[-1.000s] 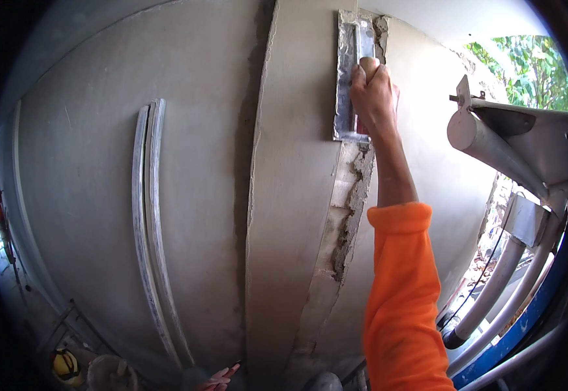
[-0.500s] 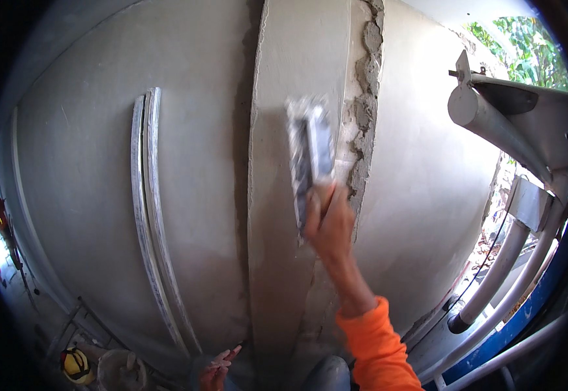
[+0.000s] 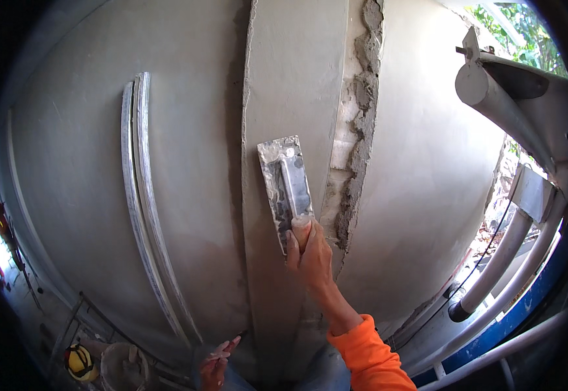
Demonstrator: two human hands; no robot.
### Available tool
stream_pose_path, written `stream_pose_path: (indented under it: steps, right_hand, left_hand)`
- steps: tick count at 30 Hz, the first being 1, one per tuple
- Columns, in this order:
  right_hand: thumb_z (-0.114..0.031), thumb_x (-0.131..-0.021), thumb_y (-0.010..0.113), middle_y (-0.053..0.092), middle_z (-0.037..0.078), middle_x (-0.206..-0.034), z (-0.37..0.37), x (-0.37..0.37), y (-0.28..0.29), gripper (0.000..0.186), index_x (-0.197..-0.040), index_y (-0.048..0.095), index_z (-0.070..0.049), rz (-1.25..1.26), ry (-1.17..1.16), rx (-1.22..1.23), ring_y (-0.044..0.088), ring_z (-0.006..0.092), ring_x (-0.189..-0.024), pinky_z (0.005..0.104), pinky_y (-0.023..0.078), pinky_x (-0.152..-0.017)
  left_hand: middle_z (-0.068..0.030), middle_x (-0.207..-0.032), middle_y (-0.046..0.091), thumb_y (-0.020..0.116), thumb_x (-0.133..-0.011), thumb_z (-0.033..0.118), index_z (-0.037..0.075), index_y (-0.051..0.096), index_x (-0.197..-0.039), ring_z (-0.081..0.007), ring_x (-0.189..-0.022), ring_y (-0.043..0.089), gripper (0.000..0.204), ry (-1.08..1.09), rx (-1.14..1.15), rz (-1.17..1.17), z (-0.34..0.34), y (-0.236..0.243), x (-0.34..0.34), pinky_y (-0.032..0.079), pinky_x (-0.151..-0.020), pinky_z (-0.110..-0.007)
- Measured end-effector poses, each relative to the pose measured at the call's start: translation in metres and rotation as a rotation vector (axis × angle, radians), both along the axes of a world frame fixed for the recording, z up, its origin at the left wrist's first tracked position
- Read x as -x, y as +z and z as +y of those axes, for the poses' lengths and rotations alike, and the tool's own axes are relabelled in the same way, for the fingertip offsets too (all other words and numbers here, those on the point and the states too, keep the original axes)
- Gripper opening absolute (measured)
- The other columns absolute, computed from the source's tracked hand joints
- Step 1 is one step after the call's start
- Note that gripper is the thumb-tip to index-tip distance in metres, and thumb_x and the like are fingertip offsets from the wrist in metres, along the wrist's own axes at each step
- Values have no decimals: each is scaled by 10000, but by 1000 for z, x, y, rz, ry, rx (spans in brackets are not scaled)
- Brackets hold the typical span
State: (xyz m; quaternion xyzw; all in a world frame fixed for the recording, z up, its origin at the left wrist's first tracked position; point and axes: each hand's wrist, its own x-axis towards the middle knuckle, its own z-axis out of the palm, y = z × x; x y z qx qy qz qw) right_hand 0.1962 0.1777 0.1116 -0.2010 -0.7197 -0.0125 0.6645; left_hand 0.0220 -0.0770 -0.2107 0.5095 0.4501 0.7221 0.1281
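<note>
My right hand [image 3: 311, 257], in an orange sleeve, is wrapped round the wooden handle of a rectangular plastering trowel [image 3: 296, 186]. The trowel's plaster-smeared metal blade lies against the raised plaster strip [image 3: 297, 78] on the wall, tilted with its top toward the left. Low in the view, by my knee, is my left hand [image 3: 216, 366]. Its whitened fingers are stretched out, and a small dark tip shows at their ends; I cannot make out what that is. A rough broken edge [image 3: 364, 124] with bare masonry runs down the strip's right side.
Two long metal straightedges [image 3: 142, 195] lean on the wall at left. A mortar bucket [image 3: 124, 368] and a yellow-and-black object [image 3: 80, 363] stand at lower left, near a metal frame. Thick grey pipes [image 3: 502, 270] and a blue beam [image 3: 486, 344] border the right side.
My right hand has drawn the trowel down and slightly left along the strip, and the blade has tilted leftward. The view has shifted a little. My left hand stays low near my knee.
</note>
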Motion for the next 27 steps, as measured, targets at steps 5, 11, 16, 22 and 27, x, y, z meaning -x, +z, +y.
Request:
stream_pose_path:
  steps: [5,11,16,22,27]
  right_hand:
    - [-132,-1006,649,654,292,-979,25,-19,70,301,-1246,546,17,69,-3,11,671,503,-844,514,543,-742]
    - [-132,-1014,643,646,290,-972,49,-18,75,298,-1223,512,34,69,-51,46,661,518,-856,542,536,-748]
    - [-155,-1009,655,632,300,-1152,6,-3,-31,330,-1256,511,10,-86,-19,184,673,501,-945,530,553,-760]
    - [-171,-1004,668,667,294,-1033,15,-19,10,351,-1266,507,1,16,7,206,682,508,-884,520,558,-754]
    - [-178,-1002,693,693,275,-927,45,-18,14,364,-1259,517,11,68,-109,106,704,488,-800,512,555,-695]
  left_hand:
    - [-150,-1208,734,633,-1043,71,20,669,-1134,-403,-1227,680,110,14,-24,37,0,6,5,499,-1090,-539]
    - [-136,-1156,738,643,-1057,114,32,668,-1151,-404,-1257,665,127,23,92,21,1,17,-2,500,-1092,-541]
    - [-157,-1216,718,619,-1071,93,22,656,-1159,-384,-1304,636,118,-11,91,33,5,11,-5,464,-1136,-550]
    - [-221,-1347,694,599,-1072,66,11,658,-1156,-365,-1301,652,116,-74,2,25,10,9,2,484,-1118,-498]
    - [-220,-1357,692,596,-1072,47,11,668,-1148,-350,-1317,640,111,-34,140,-34,4,18,-3,467,-1140,-478]
